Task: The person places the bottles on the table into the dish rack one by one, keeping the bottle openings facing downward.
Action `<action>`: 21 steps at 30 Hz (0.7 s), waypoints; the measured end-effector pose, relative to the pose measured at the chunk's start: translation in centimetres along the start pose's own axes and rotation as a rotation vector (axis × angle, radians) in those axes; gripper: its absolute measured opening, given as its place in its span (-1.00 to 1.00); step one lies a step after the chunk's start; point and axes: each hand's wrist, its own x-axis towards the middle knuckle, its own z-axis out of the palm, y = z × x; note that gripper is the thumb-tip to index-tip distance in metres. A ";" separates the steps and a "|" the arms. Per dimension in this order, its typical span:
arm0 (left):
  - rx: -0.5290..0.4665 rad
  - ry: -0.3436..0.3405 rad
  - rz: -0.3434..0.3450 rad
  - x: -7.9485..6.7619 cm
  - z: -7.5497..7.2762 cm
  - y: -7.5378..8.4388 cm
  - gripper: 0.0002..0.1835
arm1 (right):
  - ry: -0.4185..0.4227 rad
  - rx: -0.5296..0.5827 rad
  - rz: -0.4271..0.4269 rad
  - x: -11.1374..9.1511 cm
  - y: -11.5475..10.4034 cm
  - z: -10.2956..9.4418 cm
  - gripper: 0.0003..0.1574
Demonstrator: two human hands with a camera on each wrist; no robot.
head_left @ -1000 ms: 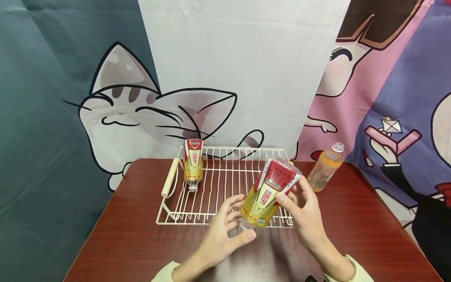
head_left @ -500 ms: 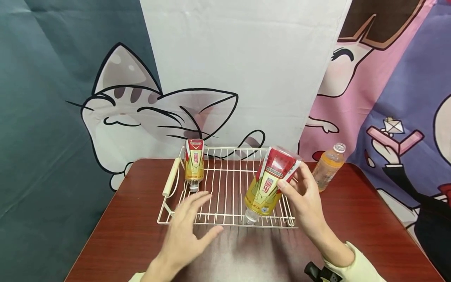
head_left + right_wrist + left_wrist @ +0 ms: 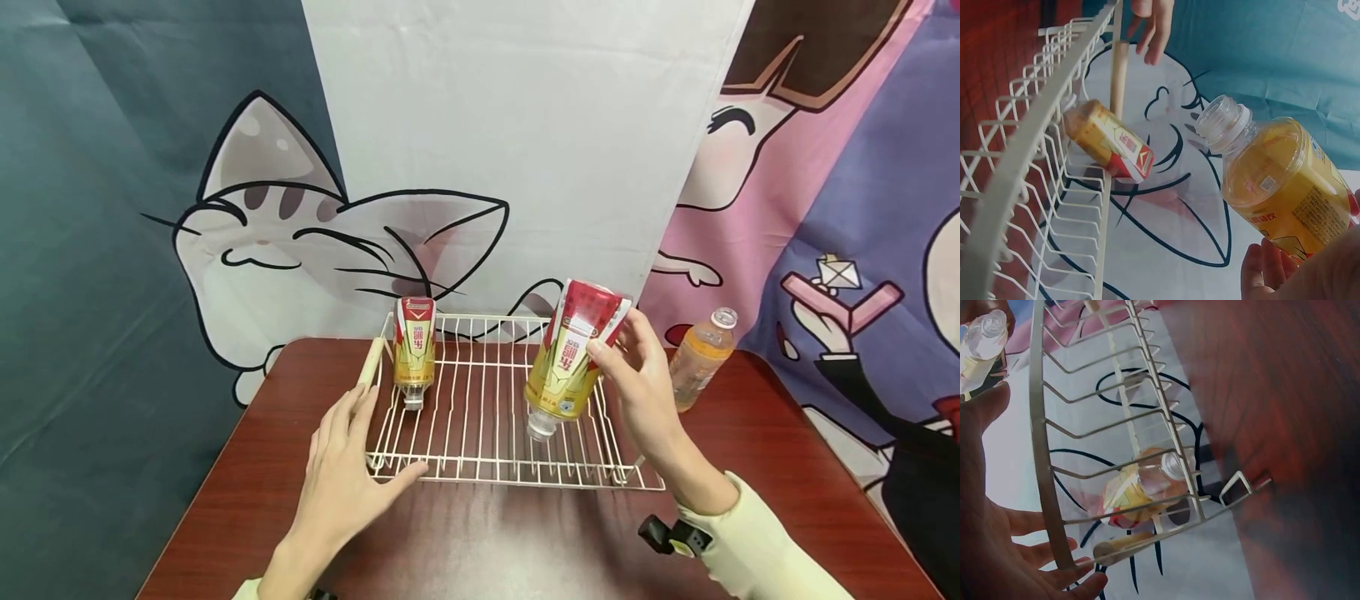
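My right hand grips a red-and-yellow plastic drink bottle by its base half. That bottle hangs neck down and slightly tilted over the right part of a cream wire rack. Its neck has no cap, as the right wrist view shows. My left hand is at the rack's front left corner, fingers extended beside the handle and thumb spread. In the left wrist view its fingertips lie right at the rack's rim. A similar bottle stands neck down in the rack's left back.
Behind the right hand, an uncapped clear bottle with an orange label stands upright on the reddish-brown table. A cartoon-printed cloth hangs along the table's back edge. A small black device sits at the right wrist.
My left hand has left the held bottle and moved left to the rack's corner. My right hand has raised the bottle and carried it farther over the rack. The rack's front right has shifted slightly.
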 end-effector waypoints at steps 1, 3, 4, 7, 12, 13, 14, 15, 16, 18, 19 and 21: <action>0.003 -0.006 -0.012 -0.1 0.0 -0.1 0.28 | 0.001 0.007 0.005 0.3 0.1 0.1 -0.43; 0.012 -0.020 -0.031 -0.2 0.0 -0.2 0.28 | 0.004 0.016 0.014 0.8 0.2 0.3 -0.42; 0.016 -0.026 -0.038 -0.2 0.0 -0.2 0.28 | 0.005 0.017 0.018 1.0 0.2 0.4 -0.42; 0.026 -0.047 -0.054 -0.3 0.0 -0.3 0.29 | 0.009 0.026 0.027 1.7 0.4 0.7 -0.40; 0.054 -0.080 -0.059 -0.5 0.1 -0.3 0.29 | 0.009 0.037 0.031 2.8 0.3 1.2 -0.40; 0.061 -0.089 -0.063 -0.6 0.2 -0.3 0.29 | 0.008 0.035 0.033 3.0 0.3 1.2 -0.41; 0.066 -0.097 -0.066 -0.6 0.2 -0.3 0.29 | 0.009 0.031 0.037 3.2 0.3 1.3 -0.41; 0.071 -0.108 -0.071 -0.6 0.2 -0.3 0.28 | 0.011 0.026 0.041 3.4 0.3 1.3 -0.41; 0.075 -0.121 -0.078 -0.6 0.2 -0.2 0.28 | 0.013 0.024 0.044 3.6 0.3 1.3 -0.41; 0.083 -0.146 -0.090 -0.6 0.2 -0.2 0.28 | 0.013 0.017 0.050 3.9 0.5 1.4 -0.41; 0.087 -0.156 -0.095 -0.5 0.2 -0.2 0.28 | 0.013 0.010 0.052 4.1 0.5 1.4 -0.41; 0.095 -0.169 -0.101 -0.5 0.2 -0.1 0.29 | 0.008 -0.004 0.051 4.4 0.6 1.6 -0.41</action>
